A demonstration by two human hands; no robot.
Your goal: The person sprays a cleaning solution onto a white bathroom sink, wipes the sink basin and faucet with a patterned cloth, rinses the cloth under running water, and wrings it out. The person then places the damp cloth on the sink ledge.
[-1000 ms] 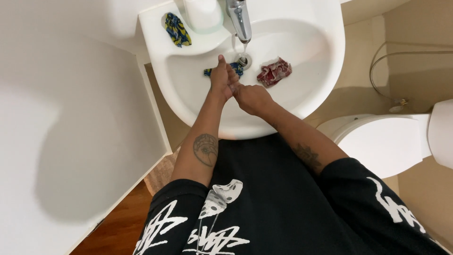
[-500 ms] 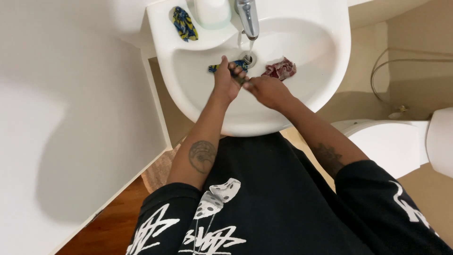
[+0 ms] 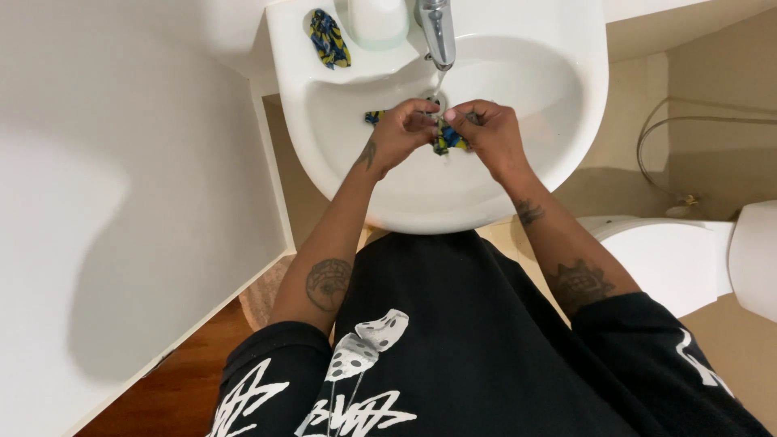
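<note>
Over the white sink basin [image 3: 518,73], my left hand [image 3: 401,133] and my right hand [image 3: 490,133] both grip a small blue and yellow patterned cloth [image 3: 447,141]. The cloth is stretched between them under the chrome tap [image 3: 435,31], from which a thin stream of water falls. A corner of the cloth sticks out left of my left hand. The red patterned piece seen earlier is hidden behind my right hand.
A second blue and yellow cloth [image 3: 328,38] lies on the sink's back left ledge beside a white soap dish [image 3: 378,20]. A white wall [image 3: 121,178] stands at left, a white toilet [image 3: 688,259] at right, with a hose [image 3: 672,162] behind it.
My hands have drawn apart, and the blue and yellow cloth is now pulled out between them. My view has shifted, so the sink sits further right in the picture.
</note>
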